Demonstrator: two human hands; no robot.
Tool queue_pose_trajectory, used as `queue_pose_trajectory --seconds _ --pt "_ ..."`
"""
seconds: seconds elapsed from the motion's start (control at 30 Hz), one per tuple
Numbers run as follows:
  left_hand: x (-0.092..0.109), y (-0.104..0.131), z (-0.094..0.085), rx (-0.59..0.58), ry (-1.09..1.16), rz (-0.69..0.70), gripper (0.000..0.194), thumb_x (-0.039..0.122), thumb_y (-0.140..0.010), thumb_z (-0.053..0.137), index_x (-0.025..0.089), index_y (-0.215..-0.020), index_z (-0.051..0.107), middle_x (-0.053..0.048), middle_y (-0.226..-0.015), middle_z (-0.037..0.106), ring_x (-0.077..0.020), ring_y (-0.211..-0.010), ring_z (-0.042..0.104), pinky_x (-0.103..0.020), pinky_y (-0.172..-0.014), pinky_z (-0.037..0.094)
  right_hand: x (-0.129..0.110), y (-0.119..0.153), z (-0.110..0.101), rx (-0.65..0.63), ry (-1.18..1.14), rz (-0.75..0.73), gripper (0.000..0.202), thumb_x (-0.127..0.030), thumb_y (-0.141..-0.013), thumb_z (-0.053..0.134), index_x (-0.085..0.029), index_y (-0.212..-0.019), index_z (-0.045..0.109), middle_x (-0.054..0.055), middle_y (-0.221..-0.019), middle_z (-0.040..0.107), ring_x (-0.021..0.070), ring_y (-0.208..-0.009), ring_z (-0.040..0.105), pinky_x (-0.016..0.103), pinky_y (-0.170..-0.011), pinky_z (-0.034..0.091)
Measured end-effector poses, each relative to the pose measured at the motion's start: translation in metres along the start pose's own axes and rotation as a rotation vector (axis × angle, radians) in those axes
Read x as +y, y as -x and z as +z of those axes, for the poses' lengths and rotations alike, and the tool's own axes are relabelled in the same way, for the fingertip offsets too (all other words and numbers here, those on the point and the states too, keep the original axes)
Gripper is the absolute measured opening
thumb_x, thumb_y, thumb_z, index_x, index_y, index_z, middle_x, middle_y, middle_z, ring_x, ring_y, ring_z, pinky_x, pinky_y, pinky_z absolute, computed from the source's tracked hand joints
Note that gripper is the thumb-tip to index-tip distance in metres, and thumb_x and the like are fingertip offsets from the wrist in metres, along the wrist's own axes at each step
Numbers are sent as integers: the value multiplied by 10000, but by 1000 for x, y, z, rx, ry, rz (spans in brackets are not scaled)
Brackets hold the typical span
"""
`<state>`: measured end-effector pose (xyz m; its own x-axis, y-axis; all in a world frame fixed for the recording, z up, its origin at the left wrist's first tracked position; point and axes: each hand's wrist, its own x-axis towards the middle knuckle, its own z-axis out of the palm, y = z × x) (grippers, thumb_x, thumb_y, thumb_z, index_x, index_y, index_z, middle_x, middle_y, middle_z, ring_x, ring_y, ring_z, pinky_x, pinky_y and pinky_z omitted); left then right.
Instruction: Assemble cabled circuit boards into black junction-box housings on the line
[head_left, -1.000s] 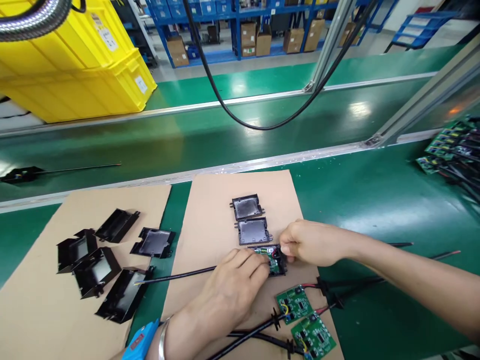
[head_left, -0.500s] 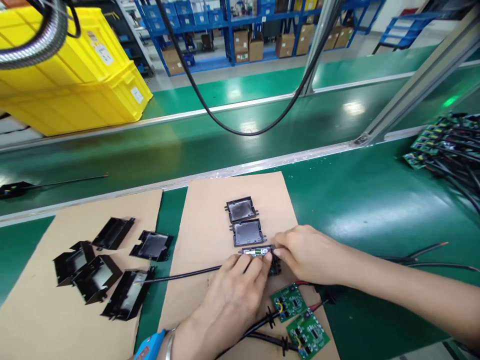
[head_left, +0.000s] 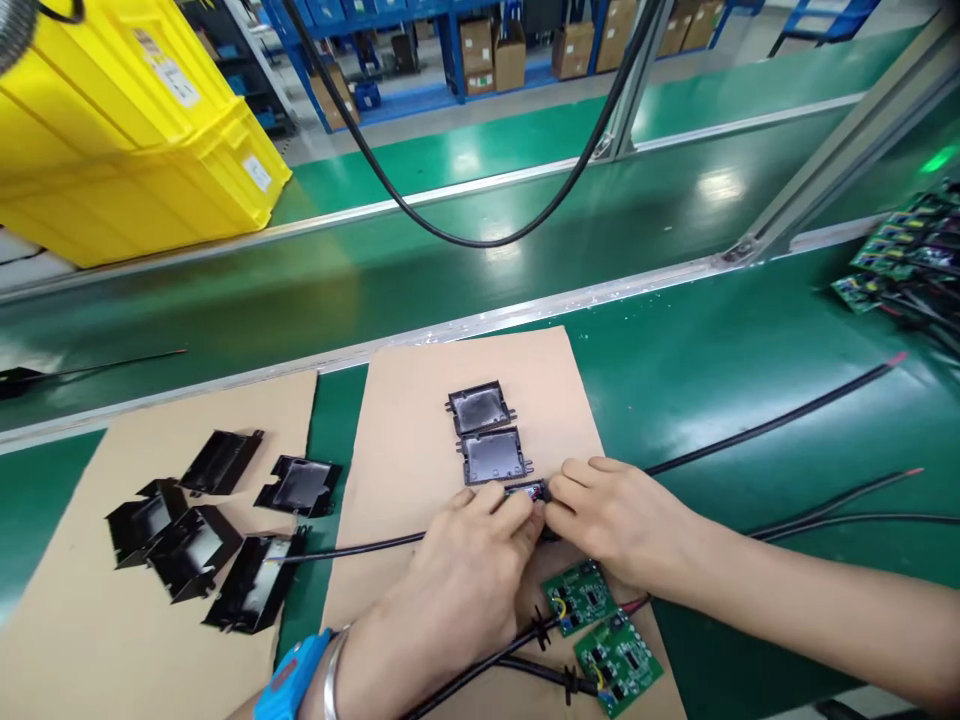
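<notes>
A black plastic housing half with a circuit board inside lies on cardboard, mostly hidden by my hands. My left hand is closed over its left side, fingertips on the board and rim. At the housing's right end, my right hand is pinched around a black cable, which runs out behind it to the right. Another black cable leaves the left side. Two empty black housing halves lie just beyond. Two green circuit boards with cables rest nearer me.
Several open black housings sit on a left cardboard sheet. Yellow crates stand back left. A pile of wired boards lies far right. A black cable hangs in a loop ahead, near a metal post.
My right hand has shifted slightly and its fingers have closed in at the housing's end. A cable now stretches right from behind it. My left fingers cover more of the board. The view has tilted down.
</notes>
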<state>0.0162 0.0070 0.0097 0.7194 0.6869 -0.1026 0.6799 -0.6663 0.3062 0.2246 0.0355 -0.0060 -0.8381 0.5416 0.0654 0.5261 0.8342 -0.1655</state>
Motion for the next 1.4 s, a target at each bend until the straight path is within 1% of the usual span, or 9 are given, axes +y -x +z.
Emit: queue_pose_trajectory --seconds 0.1,0.23,0.47,0.6,0.8,0.97,1.03,1.27,1.4 --pt "-10 8 -2 73 167 -2 431 134 -823 519 187 -1249 558 -67 -1110 605 -232 -978 530 -384 -848 518 8 8 3 16 -111 85 180 -51 -866 483 -176 -823 604 52 -833 566 189 -776 477 319 -659 343" --pt "-8 22 5 167 139 -9 483 99 -862 459 159 -1341 491 -98 -1270 564 -238 -1128 506 -410 -995 448 14 16 3 50 -234 195 201 -129 -927 456 -176 -949 651 67 -891 578 208 -865 484 336 -735 348" --pt "18 22 20 147 -138 75 793 41 -733 388 -15 -1492 167 -215 -1423 478 -300 -1287 467 -457 -1031 410 10 13 5 68 -302 188 275 -57 -897 407 -157 -957 656 69 -866 580 204 -849 465 332 -747 351" --pt "28 17 21 149 -240 37 801 89 -713 392 -115 -1449 153 -307 -1358 501 -367 -1245 513 -461 -976 466 10 11 9 120 -278 132 283 -36 -892 387 -140 -863 648 66 -812 572 192 -789 447 324 -727 359" --pt "17 22 10 111 -74 19 716 47 -763 399 -5 -1459 239 -239 -1404 483 -328 -1236 515 -491 -1010 458 13 10 10 143 -376 147 260 -80 -909 425 -149 -828 663 60 -797 573 187 -794 470 319 -748 390" --pt "-10 38 -3 383 202 -178 512 107 -914 420 161 -1414 319 -112 -1235 618 -211 -1148 545 -383 -963 499 22 18 5 148 -456 152 192 -176 -933 504 -165 -1032 669 71 -903 597 207 -896 505 353 -853 420" --pt "-19 45 -4 424 184 -247 412 157 -909 486 182 -1314 419 -100 -1129 634 -226 -1072 564 -393 -899 516 28 22 0 126 -453 170 187 -185 -924 527 -178 -1056 660 73 -922 597 217 -923 508 359 -854 429" --pt "-27 62 12 279 66 -313 107 174 -925 455 194 -935 559 -56 -904 586 -207 -841 573 -360 -739 508 28 32 -10 25 -298 199 116 -110 -879 497 -172 -887 595 76 -909 578 222 -864 502 370 -790 432" --pt "-46 49 -18 371 -35 -319 155 197 -955 418 197 -942 572 -40 -870 584 -174 -759 574 -291 -660 473 54 21 -28 74 -183 250 168 -104 -907 418 -168 -947 568 69 -882 612 213 -801 549 344 -721 435"
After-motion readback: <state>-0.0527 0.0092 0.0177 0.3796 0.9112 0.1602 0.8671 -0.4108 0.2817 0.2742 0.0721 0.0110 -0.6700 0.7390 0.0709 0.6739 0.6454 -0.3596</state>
